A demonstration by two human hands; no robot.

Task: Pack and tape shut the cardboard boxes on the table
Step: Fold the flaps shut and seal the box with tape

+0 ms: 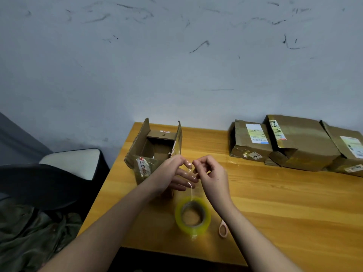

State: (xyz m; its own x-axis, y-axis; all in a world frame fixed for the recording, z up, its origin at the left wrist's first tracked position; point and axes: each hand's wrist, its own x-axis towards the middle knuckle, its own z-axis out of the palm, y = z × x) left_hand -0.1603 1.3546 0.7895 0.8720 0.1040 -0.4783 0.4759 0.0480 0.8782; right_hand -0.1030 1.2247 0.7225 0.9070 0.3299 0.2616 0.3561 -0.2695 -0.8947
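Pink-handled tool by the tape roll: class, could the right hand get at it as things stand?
Probably yes: the pink-handled tool lies uncovered beside the right forearm, but the right hand would first have to release the tape strand.

four boxes (155,152), one tape roll (192,215), two hands (172,173)

The far inner flap of the open box (155,146) bore a single dark mark that looked like the digit 7 seen upside down, beside a scrap of red-and-white tape. On that box's near left corner, a strip of white tape (143,167) carried red Chinese characters — too blurred to read. To the right of the open box, the closed boxes (294,142) carried white-and-yellow shipping labels (257,133) — their print too small to make out.
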